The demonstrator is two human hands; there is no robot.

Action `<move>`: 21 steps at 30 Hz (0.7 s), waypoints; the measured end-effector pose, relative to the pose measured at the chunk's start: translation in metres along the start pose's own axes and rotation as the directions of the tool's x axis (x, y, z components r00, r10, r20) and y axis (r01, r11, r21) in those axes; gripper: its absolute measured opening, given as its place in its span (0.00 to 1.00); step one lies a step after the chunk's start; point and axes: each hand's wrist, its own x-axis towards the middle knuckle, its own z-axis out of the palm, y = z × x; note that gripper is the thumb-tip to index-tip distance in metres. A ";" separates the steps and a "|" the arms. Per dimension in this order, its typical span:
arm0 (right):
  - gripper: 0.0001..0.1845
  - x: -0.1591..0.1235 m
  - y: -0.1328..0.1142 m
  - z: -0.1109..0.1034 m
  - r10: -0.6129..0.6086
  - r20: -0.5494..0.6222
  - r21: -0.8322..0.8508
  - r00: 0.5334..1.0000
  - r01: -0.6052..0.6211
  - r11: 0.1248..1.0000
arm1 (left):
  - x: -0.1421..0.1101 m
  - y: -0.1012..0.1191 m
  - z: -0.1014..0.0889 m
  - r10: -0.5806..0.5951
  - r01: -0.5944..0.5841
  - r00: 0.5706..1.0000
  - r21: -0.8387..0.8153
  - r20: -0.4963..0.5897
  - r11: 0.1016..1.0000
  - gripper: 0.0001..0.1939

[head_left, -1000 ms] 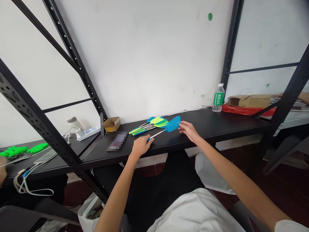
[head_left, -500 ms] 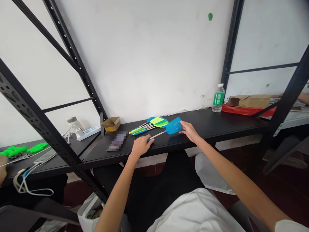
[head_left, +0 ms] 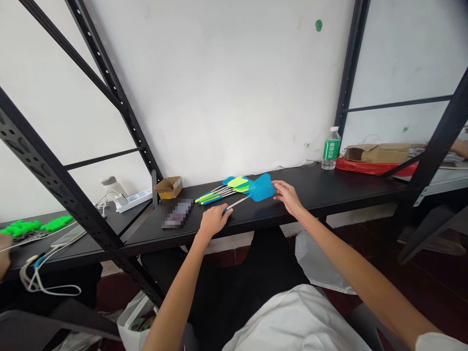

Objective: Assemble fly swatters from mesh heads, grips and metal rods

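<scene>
A blue fly swatter (head_left: 262, 187) with a thin metal shaft is held slanting above the front of the black table (head_left: 310, 187). My left hand (head_left: 213, 219) is closed around the blue end of its handle. At the other end, my right hand (head_left: 288, 197) has its fingertips at the right edge of the perforated head, with thumb and fingers apart. Behind it, several more swatters, among them a yellow-green fly swatter (head_left: 238, 182), lie in a pile, handles pointing left. The blue head covers part of the pile.
A pixelated flat object (head_left: 178, 213) and a small open cardboard box (head_left: 168, 187) are on the left. A water bottle (head_left: 331, 148) stands at the back right. Black metal posts (head_left: 126, 109) frame the table. At far left, a co-worker's hand (head_left: 4, 253) is near green pieces (head_left: 22, 227).
The blue swatter's head has tilted up and turned its flat side more toward me. My right hand's fingers have loosened slightly at its edge; my left hand keeps its grip.
</scene>
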 end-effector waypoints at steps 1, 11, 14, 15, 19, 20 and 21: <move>0.15 0.000 0.000 0.000 0.003 -0.006 -0.002 1.000 -0.003 1.000 | 0.000 0.000 0.000 0.001 -0.001 1.000 0.001 -0.002 1.000 0.20; 0.12 0.000 0.000 0.000 0.004 -0.009 -0.015 1.000 -0.004 1.000 | 0.000 0.000 0.001 -0.005 0.005 1.000 -0.008 0.010 1.000 0.21; 0.12 0.000 0.000 0.001 0.008 -0.020 -0.007 1.000 -0.008 1.000 | 0.000 0.000 0.001 -0.001 0.001 1.000 -0.008 0.003 1.000 0.20; 0.12 0.000 -0.001 0.001 0.010 -0.020 -0.004 1.000 -0.010 1.000 | 0.001 0.000 0.001 -0.002 0.002 1.000 -0.007 0.002 1.000 0.20; 0.11 0.000 -0.002 0.001 0.013 -0.013 0.007 1.000 -0.013 1.000 | 0.000 0.000 0.001 -0.007 0.007 1.000 -0.007 0.005 1.000 0.20; 0.11 0.000 -0.002 0.001 0.014 -0.013 0.011 1.000 -0.014 1.000 | 0.000 0.000 0.000 -0.008 0.008 1.000 -0.008 0.007 1.000 0.19; 0.11 0.000 -0.002 0.001 0.017 -0.014 0.013 1.000 -0.017 1.000 | 0.000 0.000 0.000 -0.010 0.010 1.000 -0.009 0.009 1.000 0.19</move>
